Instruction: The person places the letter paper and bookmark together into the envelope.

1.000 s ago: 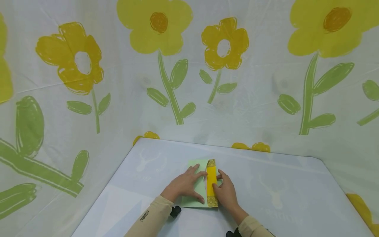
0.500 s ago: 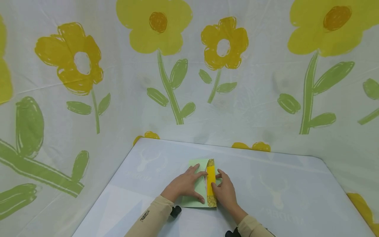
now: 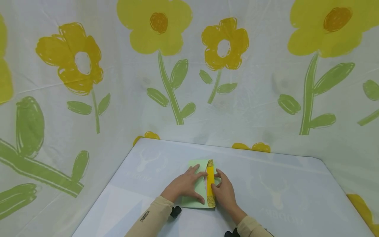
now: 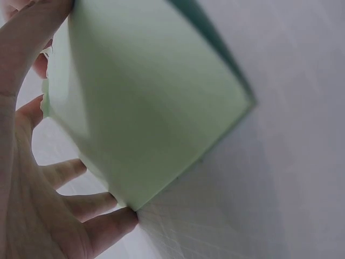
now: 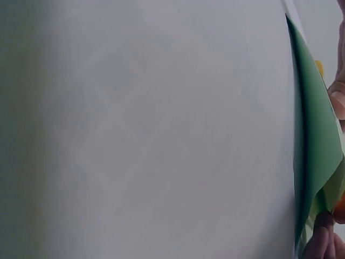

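A light green folded paper (image 3: pixel 201 185) lies on the table with a yellow strip (image 3: pixel 210 177) along its right side, speckled gold at both ends. My left hand (image 3: pixel 185 185) spreads its fingers over the paper's left part, with the forefinger reaching the strip's left edge. In the left wrist view, fingertips rest along the edge of the green sheet (image 4: pixel 145 102). My right hand (image 3: pixel 225 191) pinches the right side, thumb at the yellow strip and forefinger beyond it by a green edge. The right wrist view shows green paper (image 5: pixel 318 124) lifted and bent, fingers at its lower end.
The pale table (image 3: pixel 266 184) bears faint printed deer heads and lettering. Behind it and to its left hangs a white cloth (image 3: pixel 254 108) with yellow flowers and green stems. A black wrist mount (image 3: pixel 176 211) sits beneath the left sleeve.
The right hand has drifted slightly left, and the right side of the yellow strip has come with it, so the strip looks narrower. The left hand has stayed in place.
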`<state>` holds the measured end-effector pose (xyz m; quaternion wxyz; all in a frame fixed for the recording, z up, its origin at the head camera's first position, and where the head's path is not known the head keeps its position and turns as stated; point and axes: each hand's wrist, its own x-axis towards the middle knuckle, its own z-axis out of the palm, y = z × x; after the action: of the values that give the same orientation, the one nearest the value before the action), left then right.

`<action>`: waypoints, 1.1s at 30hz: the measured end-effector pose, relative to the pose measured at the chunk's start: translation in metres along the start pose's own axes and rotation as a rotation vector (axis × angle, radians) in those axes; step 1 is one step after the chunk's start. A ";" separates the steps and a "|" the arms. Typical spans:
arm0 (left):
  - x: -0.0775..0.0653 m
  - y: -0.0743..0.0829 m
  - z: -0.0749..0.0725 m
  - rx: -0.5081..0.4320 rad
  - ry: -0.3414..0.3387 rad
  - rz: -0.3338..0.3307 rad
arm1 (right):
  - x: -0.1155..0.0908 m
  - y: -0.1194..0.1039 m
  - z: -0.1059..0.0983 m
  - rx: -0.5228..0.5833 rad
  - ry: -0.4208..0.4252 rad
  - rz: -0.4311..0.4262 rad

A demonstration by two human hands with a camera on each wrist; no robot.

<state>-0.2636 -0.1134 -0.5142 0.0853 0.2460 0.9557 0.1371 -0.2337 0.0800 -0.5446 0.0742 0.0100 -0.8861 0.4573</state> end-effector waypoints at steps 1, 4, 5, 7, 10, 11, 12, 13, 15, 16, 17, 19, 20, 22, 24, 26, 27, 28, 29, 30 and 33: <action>0.000 0.000 0.000 0.000 0.001 0.001 | 0.000 0.000 0.001 0.000 0.000 0.005; 0.000 -0.001 0.001 0.003 0.001 0.002 | 0.000 -0.002 0.002 -0.008 -0.006 -0.001; 0.001 -0.002 0.002 0.005 0.001 0.003 | 0.000 -0.002 0.003 -0.012 -0.008 -0.002; 0.002 -0.002 0.002 0.007 -0.001 0.006 | 0.001 -0.003 0.003 -0.019 -0.016 0.000; 0.002 -0.003 0.004 0.008 -0.002 0.006 | 0.002 -0.003 0.004 -0.025 -0.029 -0.001; 0.002 -0.003 0.004 0.008 -0.002 0.006 | 0.002 -0.003 0.004 -0.024 -0.032 0.000; 0.003 -0.003 0.004 0.008 -0.002 0.006 | 0.002 -0.004 0.004 -0.023 -0.036 0.000; 0.003 -0.003 0.005 0.008 -0.001 0.005 | 0.002 -0.004 0.004 -0.022 -0.038 -0.002; 0.003 -0.004 0.005 0.008 0.000 0.004 | 0.002 -0.005 0.004 -0.022 -0.040 -0.004; 0.004 -0.004 0.005 0.008 0.001 0.004 | 0.002 -0.005 0.004 -0.021 -0.041 -0.004; 0.004 -0.004 0.006 0.007 0.002 0.004 | 0.002 -0.006 0.004 -0.022 -0.040 -0.006; 0.004 -0.004 0.005 0.006 0.003 0.004 | 0.002 -0.006 0.005 -0.024 -0.037 -0.014; 0.004 -0.004 0.005 0.006 0.005 0.004 | 0.002 -0.006 0.005 -0.024 -0.035 -0.018; 0.004 -0.004 0.005 0.006 0.004 0.004 | 0.002 -0.007 0.006 -0.023 -0.033 -0.022; 0.003 -0.004 0.005 0.006 0.004 0.005 | 0.001 -0.007 0.006 -0.021 -0.027 -0.024; 0.003 -0.005 0.005 0.005 0.006 0.005 | 0.001 -0.007 0.006 -0.013 -0.020 -0.022; 0.003 -0.005 0.005 0.006 0.007 0.005 | 0.001 -0.007 0.005 -0.008 -0.016 -0.020; 0.003 -0.005 0.005 0.006 0.008 0.005 | 0.001 -0.007 0.005 -0.003 -0.011 -0.021; 0.003 -0.005 0.005 0.007 0.010 0.006 | 0.001 -0.007 0.005 0.000 -0.007 -0.022; 0.003 -0.005 0.005 0.008 0.010 0.005 | 0.001 -0.007 0.005 0.004 -0.005 -0.022; 0.003 -0.004 0.005 0.009 0.007 0.004 | 0.002 -0.007 0.005 -0.001 -0.005 -0.026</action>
<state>-0.2669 -0.1144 -0.5206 0.0808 0.2481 0.9560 0.1340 -0.2355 0.0721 -0.5419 0.0779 0.0227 -0.8863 0.4559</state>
